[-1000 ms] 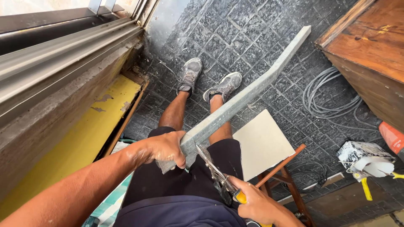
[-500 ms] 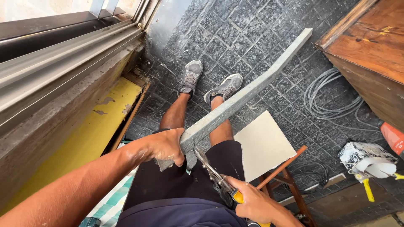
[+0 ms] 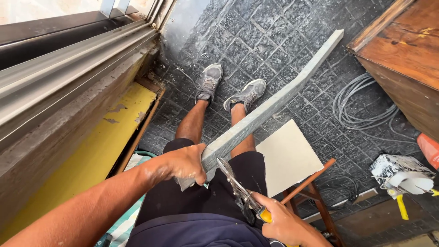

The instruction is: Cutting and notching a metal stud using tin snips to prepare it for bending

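Left hand (image 3: 185, 163) grips closed around metal channel (image 3: 270, 107); right hand (image 3: 286, 224) closed on snips (image 3: 235, 185). Risk: blades near fingers; long unsupported channel may twist.

Both hands closed: left hand (image 3: 185, 163) forward, right hand (image 3: 280, 222) nearer.

packages: none | labels: none | signs: none | screens: none | checked floor, window side, wooden cabinet at 2 o'clock
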